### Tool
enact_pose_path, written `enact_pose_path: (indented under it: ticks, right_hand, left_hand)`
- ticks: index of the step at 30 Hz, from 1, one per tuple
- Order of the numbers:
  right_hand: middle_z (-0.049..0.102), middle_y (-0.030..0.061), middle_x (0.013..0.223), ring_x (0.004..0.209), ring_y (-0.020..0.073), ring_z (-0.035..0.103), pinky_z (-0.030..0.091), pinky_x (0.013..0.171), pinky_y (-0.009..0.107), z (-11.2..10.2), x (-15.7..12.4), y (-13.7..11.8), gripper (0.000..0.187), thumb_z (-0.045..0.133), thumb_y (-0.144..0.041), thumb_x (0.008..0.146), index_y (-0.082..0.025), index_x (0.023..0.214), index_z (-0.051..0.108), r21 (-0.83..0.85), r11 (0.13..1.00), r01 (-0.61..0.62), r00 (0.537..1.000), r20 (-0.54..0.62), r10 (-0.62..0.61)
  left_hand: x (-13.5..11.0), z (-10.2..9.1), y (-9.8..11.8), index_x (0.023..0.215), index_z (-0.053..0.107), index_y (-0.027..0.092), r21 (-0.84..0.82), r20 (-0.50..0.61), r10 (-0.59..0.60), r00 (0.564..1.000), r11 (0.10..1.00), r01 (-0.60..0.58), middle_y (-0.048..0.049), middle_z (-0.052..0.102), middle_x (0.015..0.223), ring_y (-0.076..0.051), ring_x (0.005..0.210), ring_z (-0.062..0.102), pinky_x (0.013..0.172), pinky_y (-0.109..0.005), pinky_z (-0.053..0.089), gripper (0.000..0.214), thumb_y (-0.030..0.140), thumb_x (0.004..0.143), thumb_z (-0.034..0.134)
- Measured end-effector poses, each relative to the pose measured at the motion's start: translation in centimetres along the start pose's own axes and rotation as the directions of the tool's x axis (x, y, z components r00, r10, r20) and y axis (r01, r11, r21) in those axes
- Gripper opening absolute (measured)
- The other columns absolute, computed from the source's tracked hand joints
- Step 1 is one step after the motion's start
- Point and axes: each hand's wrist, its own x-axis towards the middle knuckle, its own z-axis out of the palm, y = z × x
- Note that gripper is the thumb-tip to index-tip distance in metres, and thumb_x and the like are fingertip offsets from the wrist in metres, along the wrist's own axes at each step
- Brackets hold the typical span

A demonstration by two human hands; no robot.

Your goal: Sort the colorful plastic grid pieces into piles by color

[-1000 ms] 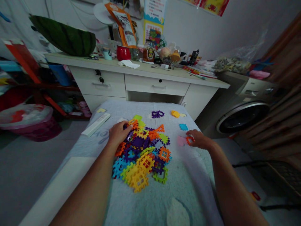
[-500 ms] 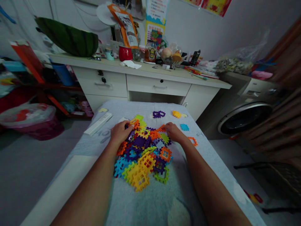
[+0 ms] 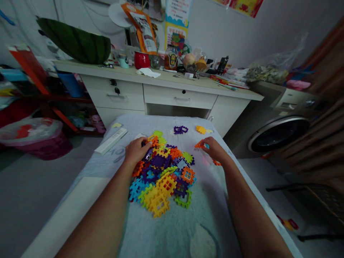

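A heap of flat, toothed plastic building tiles (image 3: 163,175) in yellow, orange, purple, blue and green lies on a pale towel (image 3: 174,233). My left hand (image 3: 137,150) rests on the heap's far left edge, fingers curled over the tiles. To the right of the heap, my right hand (image 3: 213,149) pinches an orange tile (image 3: 199,145). A second orange tile (image 3: 217,163) shows partly under that wrist. Farther back lie a purple tile (image 3: 180,129) and a yellow-orange tile (image 3: 200,129).
A white flat box (image 3: 110,141) lies at the towel's far left corner. Behind stands a cluttered white desk (image 3: 172,91) with a watermelon (image 3: 76,43) and a red mug (image 3: 141,60). A washing machine (image 3: 279,132) is at the right, a bagged basket (image 3: 32,138) at the left.
My right hand left an orange tile at the right, reached into the heap, and has now drawn back rightward with another orange tile pinched. The left hand stayed on the heap.
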Motion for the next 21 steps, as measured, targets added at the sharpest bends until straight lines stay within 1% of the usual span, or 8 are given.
enact_pose_path:
  ticks: [2, 5, 9, 12, 14, 16, 18, 21]
  right_hand:
    - [0.066, 0.0104, 0.103, 0.101, 0.0225, 0.059, 0.045, 0.095, 0.038, -1.1, -1.3, 1.6, 0.016, 0.06, -0.013, 0.083, -0.018, 0.095, 0.07, -0.009, 1.0, -0.016, 1.0, -0.017, 0.016]
    - [0.067, 0.0098, 0.099, 0.099, 0.022, 0.06, 0.047, 0.091, 0.037, -2.4, -3.7, 3.3, 0.017, 0.057, -0.01, 0.081, -0.018, 0.091, 0.07, -0.015, 0.997, -0.07, 0.998, -0.01, 0.07]
    - [0.068, 0.0097, 0.101, 0.098, 0.0216, 0.061, 0.048, 0.089, 0.035, -2.9, -6.7, 4.4, 0.017, 0.056, -0.013, 0.082, -0.018, 0.091, 0.069, -0.009, 0.991, -0.135, 0.99, -0.033, 0.134]
    - [0.068, 0.0093, 0.1, 0.096, 0.0212, 0.062, 0.047, 0.089, 0.034, -2.5, -8.0, 4.5, 0.018, 0.055, -0.018, 0.084, -0.018, 0.094, 0.069, -0.045, 0.982, -0.186, 0.982, -0.054, 0.183]
    - [0.068, 0.0096, 0.098, 0.092, 0.0204, 0.063, 0.047, 0.085, 0.031, -2.1, -8.4, 4.2, 0.019, 0.056, -0.022, 0.086, -0.017, 0.097, 0.07, -0.101, 0.962, -0.252, 0.968, -0.037, 0.25]
    - [0.068, 0.0095, 0.095, 0.086, 0.0192, 0.063, 0.046, 0.08, 0.028, -1.7, -8.6, 3.8, 0.021, 0.057, -0.024, 0.086, -0.017, 0.099, 0.072, -0.172, 0.931, -0.321, 0.945, 0.003, 0.326]
    - [0.067, 0.0093, 0.095, 0.085, 0.0186, 0.062, 0.045, 0.079, 0.027, -1.5, -8.9, 3.4, 0.023, 0.058, -0.025, 0.086, -0.018, 0.102, 0.072, -0.225, 0.9, -0.373, 0.921, 0.022, 0.388]
    - [0.065, 0.0115, 0.103, 0.092, 0.0219, 0.062, 0.045, 0.081, 0.031, -1.4, -9.2, 2.8, 0.028, 0.058, -0.033, 0.088, -0.022, 0.111, 0.071, -0.271, 0.851, -0.45, 0.885, -0.008, 0.465]
  left_hand:
    - [0.1, 0.1, -0.1, 0.112, 0.066, 0.026, -0.001, -0.003, 0.005, 1.0, 1.0, -0.005, -0.0027, 0.07, 0.119, -0.025, 0.111, 0.061, 0.091, -0.034, 0.043, 0.039, 0.051, 0.085, 0.051]
    - [0.0, 0.1, 0.0, 0.112, 0.066, 0.026, 0.004, -0.001, 0.0, 1.0, 1.0, 0.0, -0.0029, 0.07, 0.119, -0.025, 0.11, 0.062, 0.09, -0.035, 0.044, 0.039, 0.051, 0.085, 0.051]
    - [-0.2, -0.1, 0.3, 0.11, 0.067, 0.027, -0.007, -0.016, 0.012, 1.0, 1.0, -0.012, -0.0028, 0.07, 0.117, -0.024, 0.107, 0.063, 0.089, -0.034, 0.045, 0.038, 0.051, 0.086, 0.05]
    - [-0.2, -0.1, 0.2, 0.11, 0.067, 0.026, -0.002, -0.012, 0.01, 1.0, 1.0, -0.01, -0.0034, 0.07, 0.117, -0.025, 0.108, 0.062, 0.09, -0.035, 0.045, 0.038, 0.051, 0.085, 0.051]
    - [-0.1, 0.0, 0.1, 0.111, 0.067, 0.026, 0.005, -0.004, 0.005, 1.0, 1.0, -0.005, -0.004, 0.07, 0.118, -0.026, 0.109, 0.062, 0.091, -0.035, 0.045, 0.039, 0.051, 0.085, 0.051]
    - [0.0, 0.2, -0.1, 0.111, 0.067, 0.027, -0.002, -0.011, 0.012, 1.0, 1.0, -0.012, -0.0036, 0.07, 0.118, -0.025, 0.109, 0.062, 0.091, -0.035, 0.045, 0.038, 0.05, 0.085, 0.051]
    - [0.1, 0.2, -0.2, 0.11, 0.067, 0.027, -0.009, -0.021, 0.023, 1.0, 1.0, -0.024, -0.0028, 0.07, 0.117, -0.024, 0.108, 0.062, 0.09, -0.033, 0.045, 0.038, 0.051, 0.085, 0.051]
    - [0.1, 0.2, -0.2, 0.111, 0.067, 0.026, 0.006, -0.014, 0.015, 1.0, 1.0, -0.015, -0.0034, 0.07, 0.117, -0.025, 0.108, 0.062, 0.091, -0.034, 0.045, 0.039, 0.051, 0.085, 0.051]
